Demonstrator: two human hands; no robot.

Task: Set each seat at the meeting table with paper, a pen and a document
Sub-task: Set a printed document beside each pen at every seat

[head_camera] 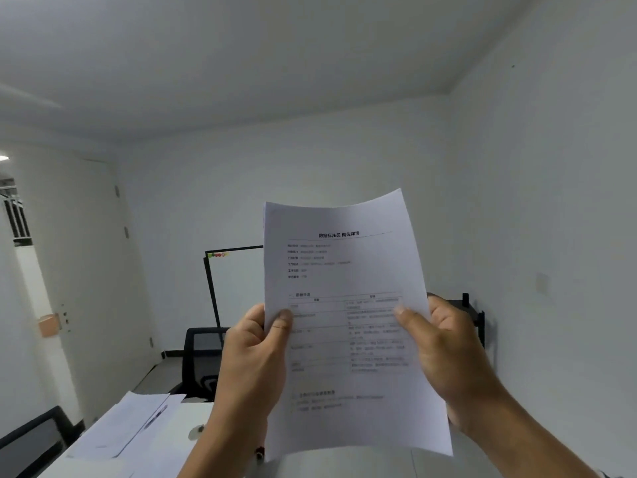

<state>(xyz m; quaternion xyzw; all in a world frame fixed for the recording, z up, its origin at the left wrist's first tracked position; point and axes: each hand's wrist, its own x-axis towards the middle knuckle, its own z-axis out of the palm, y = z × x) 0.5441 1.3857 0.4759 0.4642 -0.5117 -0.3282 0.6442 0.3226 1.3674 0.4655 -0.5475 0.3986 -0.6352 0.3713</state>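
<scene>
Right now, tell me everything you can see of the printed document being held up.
The printed document is white paper, apparently several sheets, since extra edges show at its top left corner. It carries a bold black heading, short lines of text and a table lower down; the small print is too blurred to read. It is held upright in the air, facing the camera, its top edge curving. The left hand pinches its left edge and the right hand its right edge, thumbs on the front.

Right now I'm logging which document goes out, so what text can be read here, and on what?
"数据标注员 岗位详情": heading on the printed document, held up by the left hand and right hand.
Field lines, table and lower section: too blurred to read.
Whiteboard: no readable text.
</scene>
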